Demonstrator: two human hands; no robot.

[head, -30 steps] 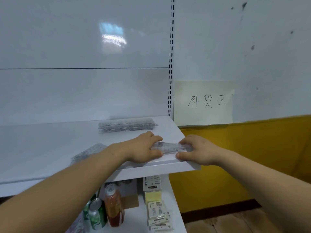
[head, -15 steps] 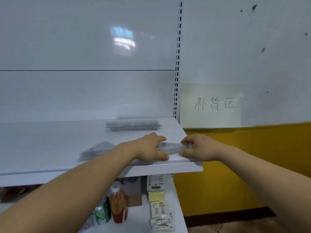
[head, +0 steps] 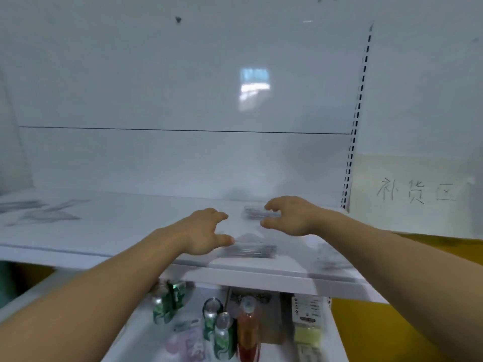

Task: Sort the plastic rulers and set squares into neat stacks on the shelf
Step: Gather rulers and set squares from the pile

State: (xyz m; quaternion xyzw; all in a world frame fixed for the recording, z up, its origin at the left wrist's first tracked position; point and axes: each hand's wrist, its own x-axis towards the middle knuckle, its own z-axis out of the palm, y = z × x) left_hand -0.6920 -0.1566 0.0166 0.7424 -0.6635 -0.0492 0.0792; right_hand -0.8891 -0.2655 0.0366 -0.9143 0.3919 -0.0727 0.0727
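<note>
The picture is motion-blurred. A stack of clear plastic rulers (head: pixel 257 212) lies toward the back of the white shelf (head: pixel 130 231). My right hand (head: pixel 292 215) hovers at its right end, fingers and thumb spread on either side; contact cannot be made out. A stack of clear set squares (head: pixel 251 248) lies nearer the front. My left hand (head: pixel 206 231) is spread just left of it, thumb tip at its edge, holding nothing. A faint ruler bundle (head: pixel 326 254) lies near the shelf's front right edge.
More clear rulers and set squares (head: pixel 39 212) lie scattered at the shelf's far left. On the lower shelf stand green cans (head: pixel 222 333), an orange bottle (head: pixel 247 327) and small packets (head: pixel 307 333). A slotted upright (head: pixel 352 142) bounds the shelf on the right.
Both hands have let go of the ruler bundle at the front right edge and moved left and back toward the two stacks. The view has swung left and down.
</note>
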